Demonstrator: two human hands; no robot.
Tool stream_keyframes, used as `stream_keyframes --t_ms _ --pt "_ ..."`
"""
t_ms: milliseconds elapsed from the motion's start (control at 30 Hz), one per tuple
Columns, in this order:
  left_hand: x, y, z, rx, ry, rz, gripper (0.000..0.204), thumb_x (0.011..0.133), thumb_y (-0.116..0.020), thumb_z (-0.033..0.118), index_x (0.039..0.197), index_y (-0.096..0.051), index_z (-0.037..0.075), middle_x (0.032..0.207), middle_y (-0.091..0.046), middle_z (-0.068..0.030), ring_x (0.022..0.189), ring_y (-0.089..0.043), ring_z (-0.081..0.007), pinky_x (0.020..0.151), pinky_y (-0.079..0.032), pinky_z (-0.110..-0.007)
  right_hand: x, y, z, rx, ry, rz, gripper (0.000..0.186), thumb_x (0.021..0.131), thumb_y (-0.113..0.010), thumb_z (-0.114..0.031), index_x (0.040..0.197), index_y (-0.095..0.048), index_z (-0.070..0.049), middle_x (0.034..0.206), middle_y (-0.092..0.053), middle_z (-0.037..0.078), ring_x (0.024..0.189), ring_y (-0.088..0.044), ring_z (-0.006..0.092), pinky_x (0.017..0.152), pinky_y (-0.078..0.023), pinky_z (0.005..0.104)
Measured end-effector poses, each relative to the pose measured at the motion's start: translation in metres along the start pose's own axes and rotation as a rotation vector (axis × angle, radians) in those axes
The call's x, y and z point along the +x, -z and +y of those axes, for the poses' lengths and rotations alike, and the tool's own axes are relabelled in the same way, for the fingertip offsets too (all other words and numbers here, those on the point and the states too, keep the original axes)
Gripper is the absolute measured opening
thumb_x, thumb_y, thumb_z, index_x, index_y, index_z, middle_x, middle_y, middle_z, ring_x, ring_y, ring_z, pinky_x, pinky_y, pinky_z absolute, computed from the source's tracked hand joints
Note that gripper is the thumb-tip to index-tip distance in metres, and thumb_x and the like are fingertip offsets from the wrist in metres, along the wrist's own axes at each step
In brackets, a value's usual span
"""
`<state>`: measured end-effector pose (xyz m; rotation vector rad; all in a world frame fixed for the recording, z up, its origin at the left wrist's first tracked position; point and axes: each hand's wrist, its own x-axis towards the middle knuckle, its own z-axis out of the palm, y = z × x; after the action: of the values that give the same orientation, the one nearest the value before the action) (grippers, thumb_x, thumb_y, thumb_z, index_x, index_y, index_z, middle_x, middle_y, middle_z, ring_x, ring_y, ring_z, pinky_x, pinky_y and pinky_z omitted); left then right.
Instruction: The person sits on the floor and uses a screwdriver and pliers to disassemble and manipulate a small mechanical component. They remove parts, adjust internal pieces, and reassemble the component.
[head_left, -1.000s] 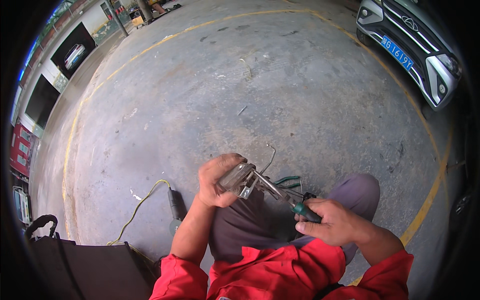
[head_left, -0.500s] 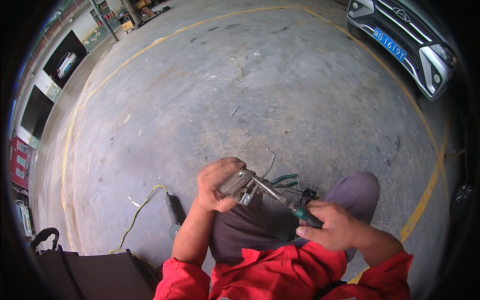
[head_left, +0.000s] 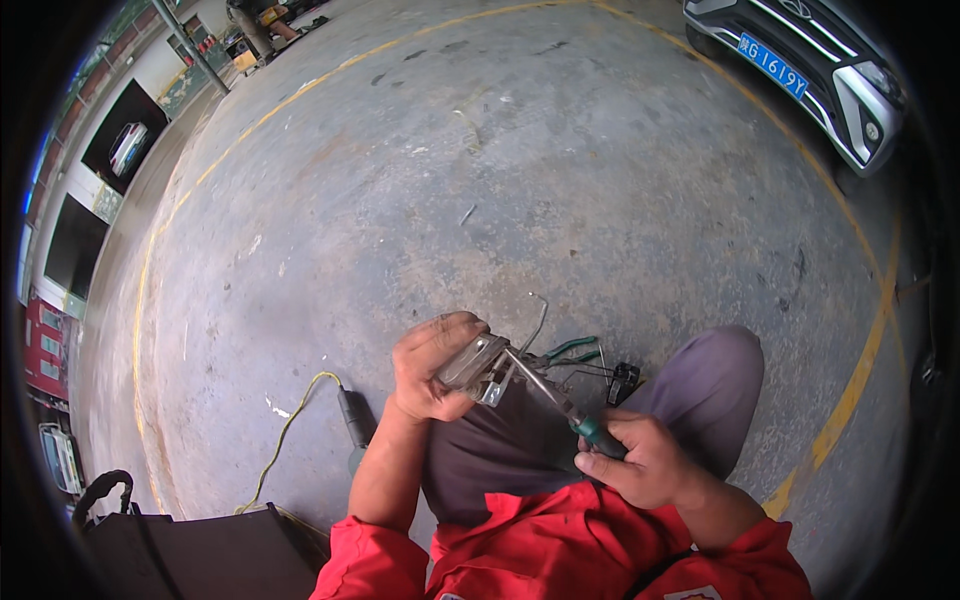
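My left hand [head_left: 420, 365] grips a silvery metal latch-like assembly [head_left: 470, 365], fingers wrapped over its top and side. A thin bent metal rod [head_left: 542, 318] sticks up beside it. My right hand [head_left: 635, 460] holds a screwdriver-like tool with a green and black handle [head_left: 600, 438], its steel shaft running into the assembly, where the tip is hidden. Just beyond, green-handled pliers [head_left: 572, 348] and a small black part [head_left: 624, 380] lie near my bent right knee [head_left: 715, 385].
An angle grinder [head_left: 352, 420] with a yellow cord lies at lower left beside a black bag-like object [head_left: 190, 550]. A car [head_left: 835, 115] stands at upper right. The concrete floor [head_left: 480, 250] has yellow lines; doorways and vehicles line the far left.
My right hand and the tool's handle have moved a little to the left, so the shaft sits more steeply. My left hand stays on the assembly. The view has shifted slightly.
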<state>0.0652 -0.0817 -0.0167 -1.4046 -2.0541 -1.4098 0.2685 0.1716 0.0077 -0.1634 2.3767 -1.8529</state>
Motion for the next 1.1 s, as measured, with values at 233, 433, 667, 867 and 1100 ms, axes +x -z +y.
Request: stream_keyframes --t_ms 233,433,667,867,1100 --pt "0.003 -0.001 0.005 -0.006 -0.024 -0.029 0.051 0.062 -0.077 0.020 0.107 -0.073 -0.005 0.102 -0.074 -0.0212 0.092 -0.075 -0.0366 0.083 -0.059 -0.040 -0.001 0.025 -0.020 -0.201 -0.037 -0.067 0.025 0.092 -0.076 -0.018 0.087 -0.065 0.004 0.093 -0.066 0.015 0.089 -0.065 0.0298 0.076 -0.051 0.0381" --pt "0.006 -0.003 0.008 -0.011 -0.038 -0.026 0.049 0.062 -0.076 0.019 0.104 -0.074 -0.005 0.099 -0.074 -0.0207 0.091 -0.075 -0.0359 0.083 -0.059 -0.040 -0.005 0.030 -0.011 -0.132 -0.016 -0.122 0.026 0.092 -0.076 -0.019 0.085 -0.065 0.004 0.094 -0.067 0.015 0.089 -0.065 0.0300 0.078 -0.052 0.0386" --pt "0.007 -0.003 0.008 0.009 -0.052 -0.032 0.049 0.062 -0.075 0.020 0.104 -0.073 -0.005 0.099 -0.074 -0.0207 0.090 -0.075 -0.0357 0.081 -0.060 -0.039 -0.007 0.026 -0.013 -0.121 0.079 -0.046 0.031 0.094 -0.074 -0.019 0.076 -0.058 0.000 0.079 -0.057 0.016 0.075 -0.059 0.0346 0.067 -0.047 0.0435" --pt "0.007 -0.003 0.006 0.031 -0.054 -0.036 0.050 0.062 -0.075 0.019 0.105 -0.073 -0.005 0.099 -0.074 -0.0211 0.089 -0.075 -0.0358 0.080 -0.060 -0.039 -0.008 0.017 -0.010 -0.134 0.053 0.015 0.028 0.092 -0.074 -0.018 0.077 -0.059 -0.001 0.077 -0.056 0.016 0.068 -0.059 0.0365 0.062 -0.046 0.0451" --pt "0.004 -0.007 0.005 0.092 -0.030 -0.025 0.052 0.063 -0.074 0.024 0.106 -0.074 -0.005 0.100 -0.075 -0.0211 0.090 -0.076 -0.0355 0.083 -0.059 -0.039 -0.010 -0.011 -0.007 -0.137 0.060 0.180 0.024 0.089 -0.077 -0.013 0.077 -0.059 -0.001 0.074 -0.055 0.015 0.065 -0.058 0.0359 0.059 -0.045 0.0443"
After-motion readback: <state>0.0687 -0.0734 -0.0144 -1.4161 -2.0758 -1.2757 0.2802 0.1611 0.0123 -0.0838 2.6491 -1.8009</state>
